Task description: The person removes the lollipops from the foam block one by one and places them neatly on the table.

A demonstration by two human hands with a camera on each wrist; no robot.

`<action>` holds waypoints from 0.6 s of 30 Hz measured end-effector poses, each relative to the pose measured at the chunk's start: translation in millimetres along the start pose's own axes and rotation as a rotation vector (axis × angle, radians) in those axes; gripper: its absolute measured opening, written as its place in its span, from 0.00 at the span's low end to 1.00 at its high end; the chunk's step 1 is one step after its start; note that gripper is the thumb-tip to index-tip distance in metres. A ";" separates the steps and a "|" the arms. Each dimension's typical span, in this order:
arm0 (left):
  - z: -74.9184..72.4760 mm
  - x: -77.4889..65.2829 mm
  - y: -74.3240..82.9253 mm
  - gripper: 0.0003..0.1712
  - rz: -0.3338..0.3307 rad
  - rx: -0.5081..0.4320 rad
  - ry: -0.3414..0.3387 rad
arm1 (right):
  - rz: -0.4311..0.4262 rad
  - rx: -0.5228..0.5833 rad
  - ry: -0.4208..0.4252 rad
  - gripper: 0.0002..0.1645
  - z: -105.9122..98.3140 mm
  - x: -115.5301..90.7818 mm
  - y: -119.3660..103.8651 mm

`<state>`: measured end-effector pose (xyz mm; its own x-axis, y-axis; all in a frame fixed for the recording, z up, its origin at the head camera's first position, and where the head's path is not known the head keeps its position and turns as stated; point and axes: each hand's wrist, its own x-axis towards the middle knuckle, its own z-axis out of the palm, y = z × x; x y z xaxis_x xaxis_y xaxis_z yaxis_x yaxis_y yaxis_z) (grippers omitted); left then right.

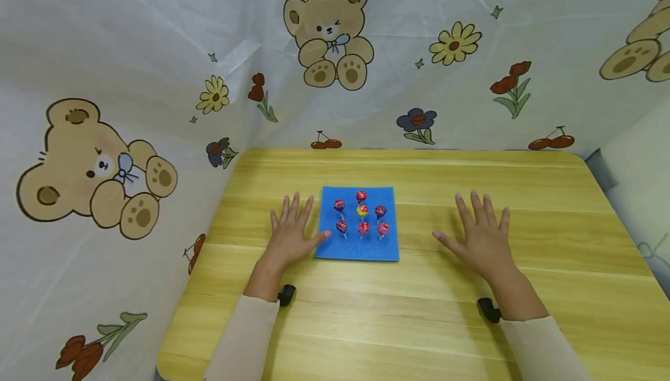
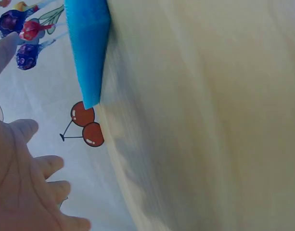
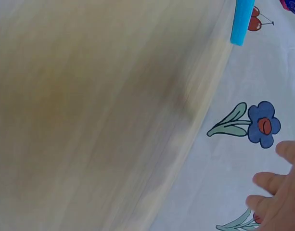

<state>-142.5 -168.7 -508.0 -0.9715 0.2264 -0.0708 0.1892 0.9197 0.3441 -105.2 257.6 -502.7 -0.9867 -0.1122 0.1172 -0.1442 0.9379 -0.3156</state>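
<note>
Several wrapped lollipops stand by their sticks in a blue foam board (image 1: 356,250), among them a yellow lollipop (image 1: 362,210), a red lollipop (image 1: 361,196) and a pink lollipop (image 1: 383,228). To the board's left my left hand (image 1: 290,240) is spread with nothing in it, its thumb by the board's left edge. Off to the right, my right hand (image 1: 484,244) is also spread, apart from the board and holding nothing. In the left wrist view, a purple lollipop (image 2: 28,57) and the foam's side (image 2: 92,53) show beyond the hand.
The board lies on a wood-grain table (image 1: 445,340). A pale cloth (image 1: 398,78) printed with bears, flowers and cherries hangs along the back and left sides. Each wrist wears a black camera, the left camera (image 1: 287,295) and the right camera (image 1: 489,310).
</note>
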 end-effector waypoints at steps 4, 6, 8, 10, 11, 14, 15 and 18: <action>0.5 -1.2 0.6 0.56 -0.016 -0.067 -0.054 | -0.080 0.047 0.055 0.56 3.7 1.4 -0.9; 0.8 -2.2 0.6 0.56 -0.017 -0.099 -0.079 | -0.128 0.086 0.094 0.53 5.9 2.4 -2.1; 1.6 -2.7 0.5 0.56 -0.015 -0.123 -0.105 | -0.165 0.120 0.121 0.50 7.6 3.6 -3.7; 2.4 -2.9 0.5 0.55 -0.011 -0.139 -0.130 | -0.186 0.149 0.126 0.49 8.6 4.4 -6.2; 2.9 -3.0 0.5 0.55 -0.008 -0.147 -0.141 | -0.192 0.161 0.119 0.49 8.9 4.6 -7.9; 5.2 -2.9 0.5 0.55 -0.005 -0.167 -0.174 | -0.187 0.187 0.081 0.47 9.3 4.6 -15.0; 6.5 -2.8 0.2 0.55 -0.004 -0.170 -0.182 | -0.181 0.198 0.069 0.46 9.4 4.4 -17.7; 9.6 -2.8 0.8 0.54 -0.003 -0.189 -0.203 | -0.176 0.238 0.053 0.43 9.6 4.0 -26.0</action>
<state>-138.3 -165.5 -516.6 -0.9199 0.3010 -0.2514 0.1379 0.8484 0.5111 -106.1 229.6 -503.1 -0.9405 -0.2436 0.2367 -0.3326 0.8016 -0.4968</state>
